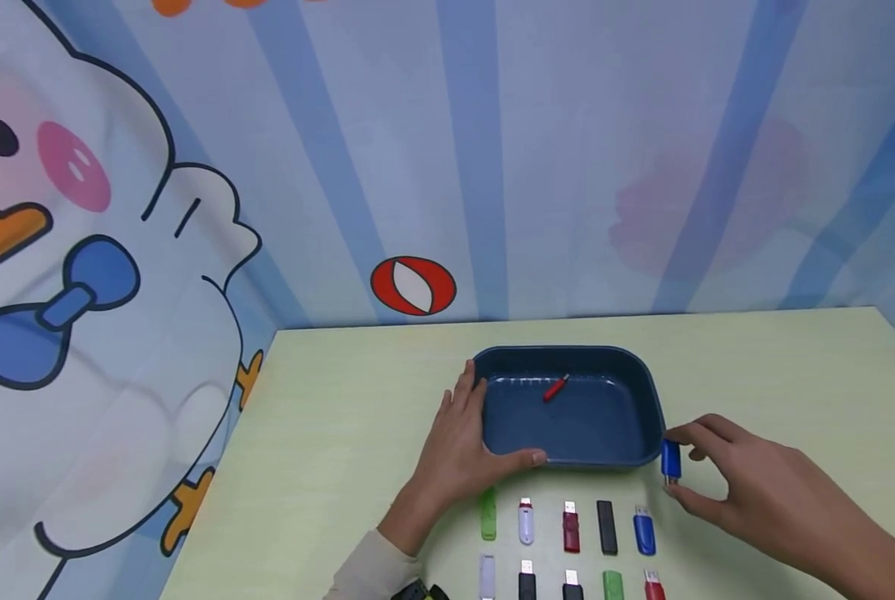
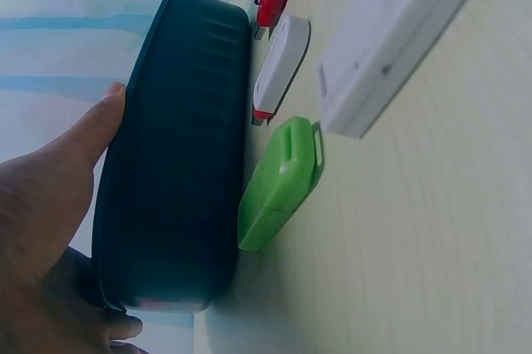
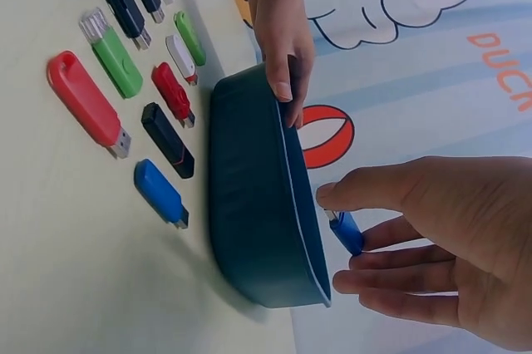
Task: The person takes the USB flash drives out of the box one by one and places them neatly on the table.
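Note:
A dark blue plastic basin [image 1: 567, 450] stands on the table with a small red USB stick [image 1: 556, 388] lying in it. My left hand [image 1: 462, 454] grips the basin's near left corner, thumb along the front rim and fingers on the left side. Just off the basin's right rim, my right hand [image 1: 747, 483] pinches a blue USB stick [image 1: 671, 461] between thumb and fingertips, its metal plug pointing toward the thumb. In the right wrist view the same blue USB stick [image 3: 347, 233] shows beside the rim.
Two rows of USB sticks lie in front of the basin, among them a green one [image 1: 488, 513], a black one [image 1: 607, 527], a blue one [image 1: 644, 531] and a red one [image 1: 653, 586]. A cartoon-printed backdrop [image 1: 567, 167] rises behind the pale table [image 1: 327, 417].

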Demonstrator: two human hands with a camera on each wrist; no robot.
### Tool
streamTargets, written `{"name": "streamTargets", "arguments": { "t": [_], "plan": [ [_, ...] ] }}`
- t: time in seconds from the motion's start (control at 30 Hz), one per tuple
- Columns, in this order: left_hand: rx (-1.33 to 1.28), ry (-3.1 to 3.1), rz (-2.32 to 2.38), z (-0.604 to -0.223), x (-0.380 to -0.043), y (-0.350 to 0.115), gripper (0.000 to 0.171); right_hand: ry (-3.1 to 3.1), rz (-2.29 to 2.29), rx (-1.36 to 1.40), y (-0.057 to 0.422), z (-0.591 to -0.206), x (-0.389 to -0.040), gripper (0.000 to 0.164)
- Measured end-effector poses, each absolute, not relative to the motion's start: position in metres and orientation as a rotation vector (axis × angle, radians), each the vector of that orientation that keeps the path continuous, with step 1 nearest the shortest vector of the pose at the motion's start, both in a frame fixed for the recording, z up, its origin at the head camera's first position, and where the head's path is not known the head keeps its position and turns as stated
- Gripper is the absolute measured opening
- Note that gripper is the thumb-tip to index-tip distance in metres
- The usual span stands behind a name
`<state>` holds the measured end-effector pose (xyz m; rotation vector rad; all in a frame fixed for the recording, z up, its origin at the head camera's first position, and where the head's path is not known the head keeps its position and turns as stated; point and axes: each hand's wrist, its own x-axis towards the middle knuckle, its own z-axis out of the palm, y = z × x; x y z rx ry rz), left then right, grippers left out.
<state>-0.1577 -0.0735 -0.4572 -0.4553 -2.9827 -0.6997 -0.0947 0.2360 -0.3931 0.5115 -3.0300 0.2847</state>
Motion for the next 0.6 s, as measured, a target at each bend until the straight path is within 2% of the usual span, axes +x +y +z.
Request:
{"name": "streamTargets", "arguments": {
  "t": [0.33, 0.6],
  "plan": [
    [-0.459, -2.974, -0.711, -0.457, -0.157, -0.073, 0.121, -3.122, 0.363, 0.340, 0.241, -0.410, -0.080, 0.056],
    [-0.459, -2.968, -0.724, -0.457, -0.157, -0.074, 0.120, -3.268, 0.414, 0.251, 0.246, -0.431, -0.076, 0.068]
  ]
}}
